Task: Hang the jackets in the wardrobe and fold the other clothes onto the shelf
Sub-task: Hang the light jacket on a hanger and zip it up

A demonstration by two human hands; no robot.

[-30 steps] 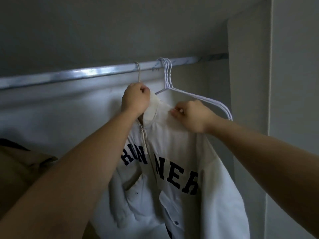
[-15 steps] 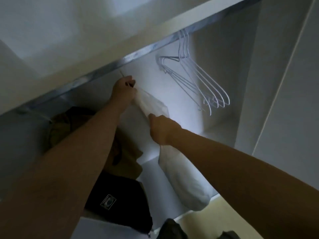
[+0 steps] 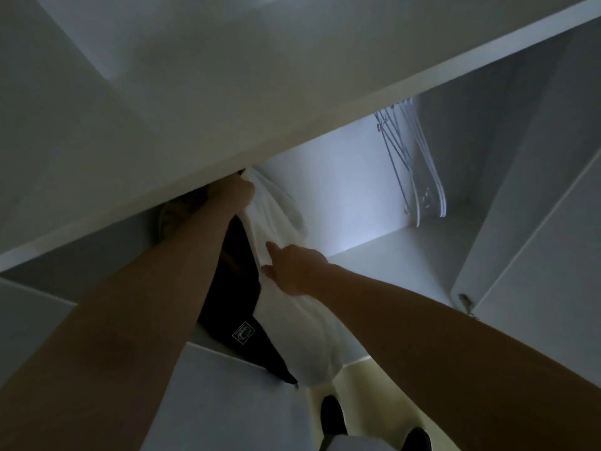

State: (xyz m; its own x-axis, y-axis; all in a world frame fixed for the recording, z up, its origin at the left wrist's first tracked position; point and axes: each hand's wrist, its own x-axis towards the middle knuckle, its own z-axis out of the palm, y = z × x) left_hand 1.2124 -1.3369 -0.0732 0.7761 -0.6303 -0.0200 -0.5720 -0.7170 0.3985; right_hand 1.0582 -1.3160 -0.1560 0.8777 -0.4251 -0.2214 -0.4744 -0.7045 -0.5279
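Note:
A white jacket (image 3: 292,320) hangs inside the wardrobe, seen from above and edge on. My left hand (image 3: 232,193) is up at its collar, partly hidden under the wardrobe's top panel (image 3: 292,92), and seems to hold the hanger or collar there. My right hand (image 3: 292,268) rests on the jacket's shoulder with fingers on the cloth. A black jacket (image 3: 240,307) with a small white logo hangs just left of the white one. Part of an olive garment (image 3: 175,213) shows further left. The rail is hidden.
Several empty white wire hangers (image 3: 419,170) hang at the right of the wardrobe. The wardrobe's right side wall and door (image 3: 536,255) stand at the right. The wardrobe floor (image 3: 390,255) lies below, with pale flooring and my dark feet (image 3: 331,415) at the bottom.
The camera tipped down and forward, so the top panel now hides the rail. My right hand slid lower along the white jacket's shoulder. My left hand stays at the collar.

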